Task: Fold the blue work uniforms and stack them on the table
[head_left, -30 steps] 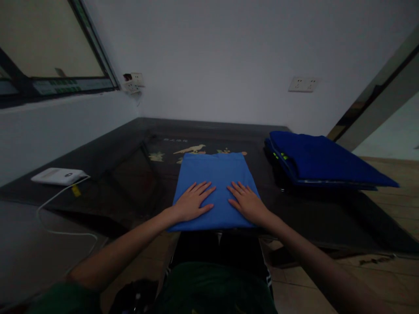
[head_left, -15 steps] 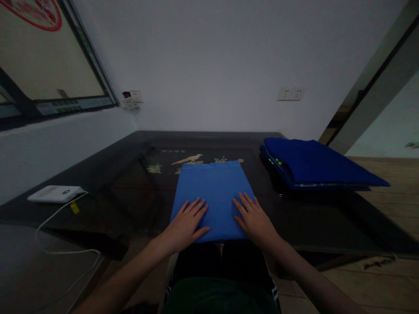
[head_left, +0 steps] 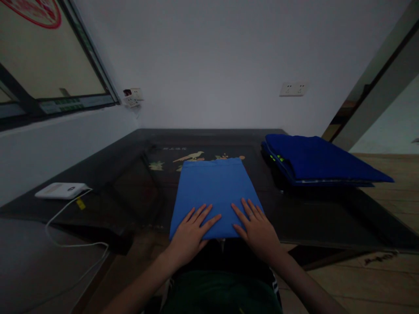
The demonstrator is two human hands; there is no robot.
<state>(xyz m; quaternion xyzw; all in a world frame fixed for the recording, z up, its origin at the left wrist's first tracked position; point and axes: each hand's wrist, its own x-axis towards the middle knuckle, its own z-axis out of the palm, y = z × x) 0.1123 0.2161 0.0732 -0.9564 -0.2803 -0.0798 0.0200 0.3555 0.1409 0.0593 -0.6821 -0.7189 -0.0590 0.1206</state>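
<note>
A light blue folded cloth (head_left: pixel 214 185) lies flat on the dark glossy table (head_left: pixel 131 174), its near edge at the table's front. On its near left part rests my left hand (head_left: pixel 193 226), palm down with the fingers stretched out. My right hand (head_left: pixel 253 222) lies on the near right part, fingers spread and a ring on one of them. Neither hand grips the cloth; both press or rest on its top. Whether the cloth is a garment I cannot tell.
A thick stack of folded dark blue fabric (head_left: pixel 321 159) sits at the table's right. On the left lies a white power bank or similar device (head_left: pixel 62 190), its white cable (head_left: pixel 52 222) hanging over the edge. Behind the table stands a wall with sockets (head_left: pixel 293 89).
My left hand has shifted slightly right and nearer to me over the cloth. The right hand has spread a little and also moved nearer. The whole view has tilted slightly.
</note>
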